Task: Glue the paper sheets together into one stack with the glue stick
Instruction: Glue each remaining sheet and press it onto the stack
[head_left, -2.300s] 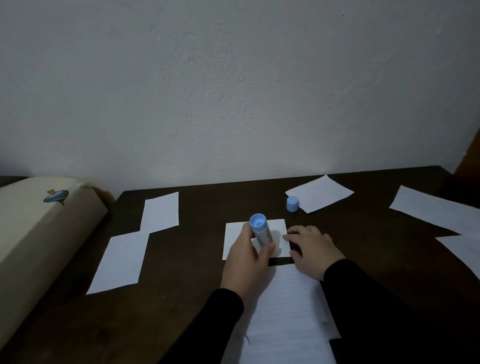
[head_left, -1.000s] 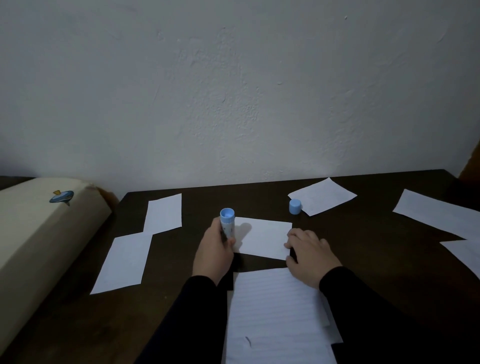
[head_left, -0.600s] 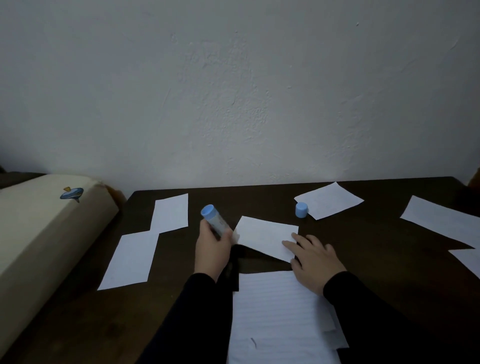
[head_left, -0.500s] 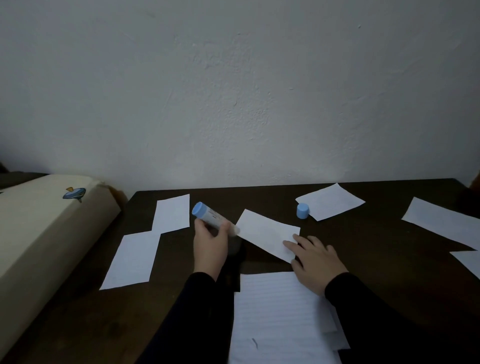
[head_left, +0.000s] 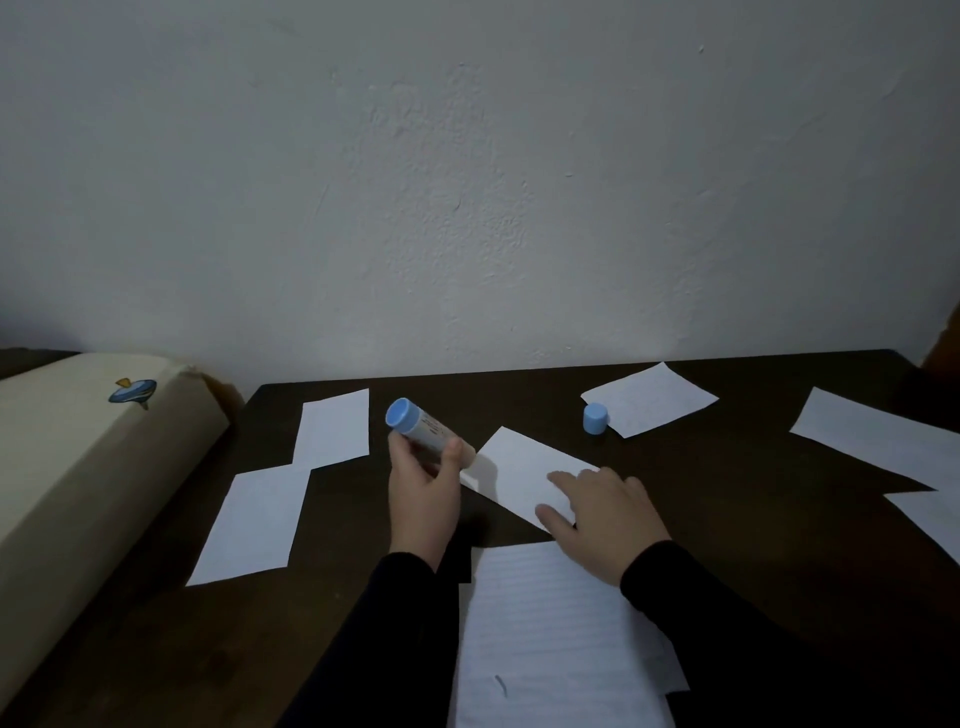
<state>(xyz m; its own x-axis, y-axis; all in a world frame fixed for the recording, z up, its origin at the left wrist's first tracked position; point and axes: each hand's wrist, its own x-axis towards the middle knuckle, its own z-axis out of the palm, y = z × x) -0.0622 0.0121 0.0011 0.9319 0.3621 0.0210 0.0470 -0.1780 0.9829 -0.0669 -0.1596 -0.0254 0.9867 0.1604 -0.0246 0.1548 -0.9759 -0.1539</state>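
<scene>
Head view: we grip the glue stick (head_left: 423, 432) in our left hand (head_left: 423, 496), fingers and thumb curled round its barrel, the stick tilted with its blue base up and to the left and its working end down at the left corner of a small paper sheet (head_left: 524, 475). Our right hand (head_left: 602, 514) lies on that sheet's right end with the fingers spread flat, pressing it to the dark table (head_left: 753, 519). The blue cap (head_left: 595, 418) stands just beside another sheet (head_left: 652, 397) farther back. Two more sheets (head_left: 291, 483) lie to the left, corner touching corner, and a lined sheet (head_left: 550, 639) lies nearest us between our sleeves.
</scene>
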